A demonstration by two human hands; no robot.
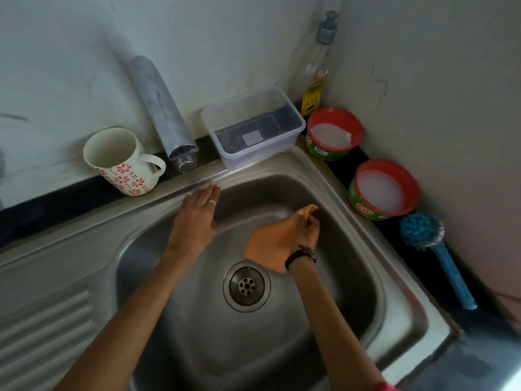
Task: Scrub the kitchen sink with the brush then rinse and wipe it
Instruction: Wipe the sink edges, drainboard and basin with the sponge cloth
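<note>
Head view: steel sink seen from above, drain near centre. Left hand laid flat, fingers straight, against the far-left rim and wall of the basin, nothing held. Right hand curled round an orange cloth, pressed to the far-right wall of the basin. Blue brush lying on the dark worktop right of the sink, untouched. Two red tubs noted in the far-right corner; mug and clear box at the far edge.
</note>
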